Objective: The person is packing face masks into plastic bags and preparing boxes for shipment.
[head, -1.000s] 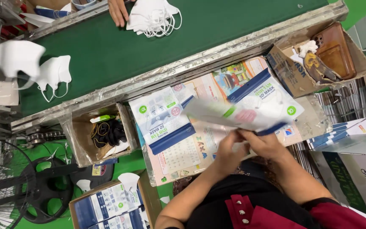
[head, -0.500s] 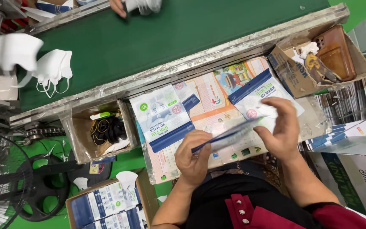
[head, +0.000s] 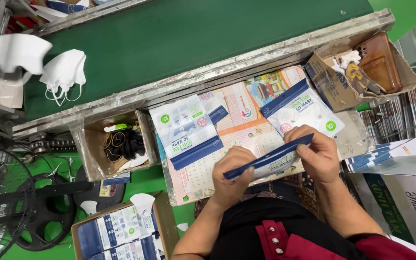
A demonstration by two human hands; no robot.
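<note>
Near the desk's [head: 352, 139] front edge, my left hand [head: 234, 168] and right hand [head: 318, 156] had fingers clamped on a pouch [head: 270, 162]; two filled pouches [head: 186, 130] lay beyond, this one's blue strip apparently unsealed.

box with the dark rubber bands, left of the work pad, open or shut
Open. The box has no lid over it, and the camera looks straight down onto the dark bands lying loose inside.
</note>
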